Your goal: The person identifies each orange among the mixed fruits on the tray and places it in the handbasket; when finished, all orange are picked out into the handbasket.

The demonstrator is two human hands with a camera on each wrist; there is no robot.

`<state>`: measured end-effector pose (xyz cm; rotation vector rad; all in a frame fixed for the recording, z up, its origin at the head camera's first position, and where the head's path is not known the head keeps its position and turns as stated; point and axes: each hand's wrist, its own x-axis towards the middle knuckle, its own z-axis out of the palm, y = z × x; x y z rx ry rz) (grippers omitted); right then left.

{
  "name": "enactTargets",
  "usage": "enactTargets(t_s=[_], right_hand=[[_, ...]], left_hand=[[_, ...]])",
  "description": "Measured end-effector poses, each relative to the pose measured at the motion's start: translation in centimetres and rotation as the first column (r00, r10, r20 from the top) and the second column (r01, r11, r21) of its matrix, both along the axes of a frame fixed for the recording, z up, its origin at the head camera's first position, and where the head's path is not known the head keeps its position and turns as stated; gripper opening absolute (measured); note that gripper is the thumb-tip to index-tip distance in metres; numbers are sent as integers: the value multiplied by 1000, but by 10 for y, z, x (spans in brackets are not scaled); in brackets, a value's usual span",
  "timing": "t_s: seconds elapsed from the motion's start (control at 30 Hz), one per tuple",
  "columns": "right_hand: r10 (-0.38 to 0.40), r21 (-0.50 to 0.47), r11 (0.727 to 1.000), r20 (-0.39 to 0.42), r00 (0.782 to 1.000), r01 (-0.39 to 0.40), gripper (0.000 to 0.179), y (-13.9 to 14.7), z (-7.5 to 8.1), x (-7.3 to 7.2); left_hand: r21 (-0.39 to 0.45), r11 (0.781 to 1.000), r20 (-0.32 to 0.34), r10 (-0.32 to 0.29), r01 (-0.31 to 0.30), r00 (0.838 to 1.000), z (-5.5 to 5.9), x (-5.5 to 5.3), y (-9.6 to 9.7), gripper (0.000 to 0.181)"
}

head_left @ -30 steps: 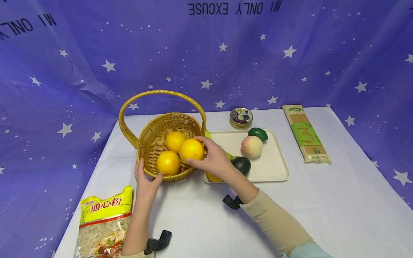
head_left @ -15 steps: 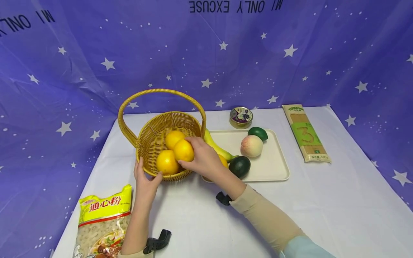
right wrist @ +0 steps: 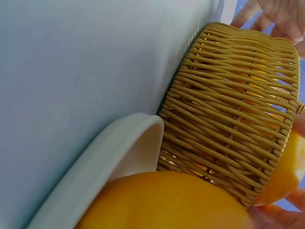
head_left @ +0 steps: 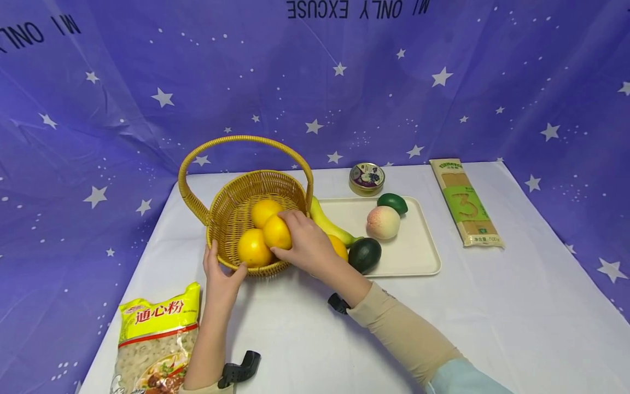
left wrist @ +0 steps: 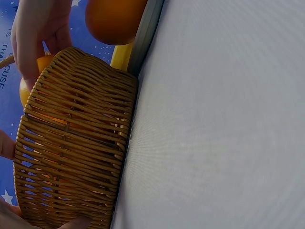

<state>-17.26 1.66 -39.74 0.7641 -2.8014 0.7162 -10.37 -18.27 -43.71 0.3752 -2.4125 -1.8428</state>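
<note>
A yellow wicker basket (head_left: pixel 263 180) with a tall hoop handle stands on the left half of the table. My left hand (head_left: pixel 222 282) holds its near-left rim, the thumb at the rim and the fingers along the outside. Inside lie two oranges, one toward the back (head_left: pixel 266 212) and one nearer the front (head_left: pixel 254 249). Over the basket's right side, my right hand (head_left: pixel 307 243) grips another orange (head_left: pixel 277 232), which appears to touch the other two. From the left wrist, the basket's woven wall (left wrist: pixel 76 138) hides most of the fruit.
Right of the basket, a cream tray (head_left: pixel 413 246) carries a banana (head_left: pixel 327 224), an orange (head_left: pixel 338 247), a dark avocado (head_left: pixel 365 255), a peach (head_left: pixel 383 222) and a green fruit (head_left: pixel 392 203). Around it are a round tin (head_left: pixel 366 179), a noodle pack (head_left: pixel 466 203) and a macaroni bag (head_left: pixel 159 339).
My right hand has carried its orange left and down into the basket, against the other oranges. More of the banana and tray orange now shows. My left hand has stayed on the rim.
</note>
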Motion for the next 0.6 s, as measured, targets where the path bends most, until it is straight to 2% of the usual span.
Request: enactTargets(t_s=[0.13,0.37,0.6], right_hand=[[11,39,999,-17,1000,-10,73,-1,0,3],[2,64,998,2,1000,-2,76,-3,0,6],[16,22,1000,34,999,-17,73,1,0,8]], left_hand=[[-6,1000,5,1,-1,1000,1,0,0,90],[-30,1000,4,4,-4,1000,1,-1,0,89],[-25,1000,-6,5,-5,1000,1,0,0,90]])
